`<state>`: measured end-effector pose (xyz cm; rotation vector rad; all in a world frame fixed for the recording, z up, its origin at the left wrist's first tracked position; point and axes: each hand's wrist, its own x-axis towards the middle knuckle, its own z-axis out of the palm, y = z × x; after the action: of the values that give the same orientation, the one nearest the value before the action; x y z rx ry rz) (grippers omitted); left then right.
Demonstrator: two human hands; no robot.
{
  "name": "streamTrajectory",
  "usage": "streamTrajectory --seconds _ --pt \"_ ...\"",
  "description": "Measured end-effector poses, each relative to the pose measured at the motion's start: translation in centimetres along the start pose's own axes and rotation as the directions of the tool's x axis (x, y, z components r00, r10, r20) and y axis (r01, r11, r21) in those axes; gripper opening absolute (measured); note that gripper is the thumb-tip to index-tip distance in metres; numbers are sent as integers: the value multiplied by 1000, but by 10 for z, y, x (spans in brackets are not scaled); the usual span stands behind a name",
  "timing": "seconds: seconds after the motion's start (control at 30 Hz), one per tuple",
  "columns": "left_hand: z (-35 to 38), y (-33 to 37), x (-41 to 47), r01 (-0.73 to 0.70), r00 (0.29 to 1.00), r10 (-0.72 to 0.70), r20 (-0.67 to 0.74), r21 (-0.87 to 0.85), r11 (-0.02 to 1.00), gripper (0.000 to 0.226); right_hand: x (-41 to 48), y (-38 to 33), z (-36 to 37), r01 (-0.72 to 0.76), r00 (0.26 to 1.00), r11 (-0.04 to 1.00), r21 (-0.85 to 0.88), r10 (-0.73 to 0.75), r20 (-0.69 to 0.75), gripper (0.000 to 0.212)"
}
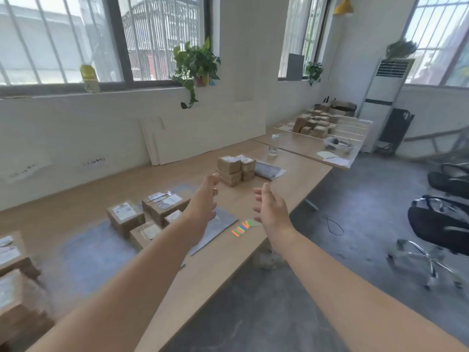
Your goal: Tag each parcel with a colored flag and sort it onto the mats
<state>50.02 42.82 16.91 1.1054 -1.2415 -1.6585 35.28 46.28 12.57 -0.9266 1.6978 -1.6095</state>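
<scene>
Gripping nothing, fingers apart, reaches left hand (203,202) and right hand (272,212) toward the parcel stack (234,170); likely must clasp one next.

a stack of parcels (236,170) is set far back on the tabletop (291,189), with a wrapped bundle (269,170) just to its right and a bottle (273,146) behind that. nearer and to the left, a cluster of parcels (142,217) is laid on a mat (223,224). the flag strip (242,227) is placed just right of that mat, near the tabletop's edge. more parcels (12,262) are piled at the far left.
</scene>
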Motion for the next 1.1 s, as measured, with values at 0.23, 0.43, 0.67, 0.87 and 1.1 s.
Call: streamTrajectory --seconds 0.23,0.43,0.67,0.87,1.1 --pt "40 -10 60 20 999 -18 -29 74 997 47 56 15 -31 -65 998 998 16 65 4 39" --pt "56 -22 136 80 997 -79 -17 99 992 50 118 39 -28 -160 987 986 37 161 -13 44" --pt "67 -25 237 125 991 -130 44 96 987 53 201 52 -20 -210 975 978 -8 209 -73 47" --pt "81 -18 301 148 984 -159 76 128 981 58 260 51 -17 -241 967 970 32 243 -70 54" --pt "118 -19 369 159 983 -171 64 160 974 54 338 62 -31 -262 964 964 54 263 -23 58"
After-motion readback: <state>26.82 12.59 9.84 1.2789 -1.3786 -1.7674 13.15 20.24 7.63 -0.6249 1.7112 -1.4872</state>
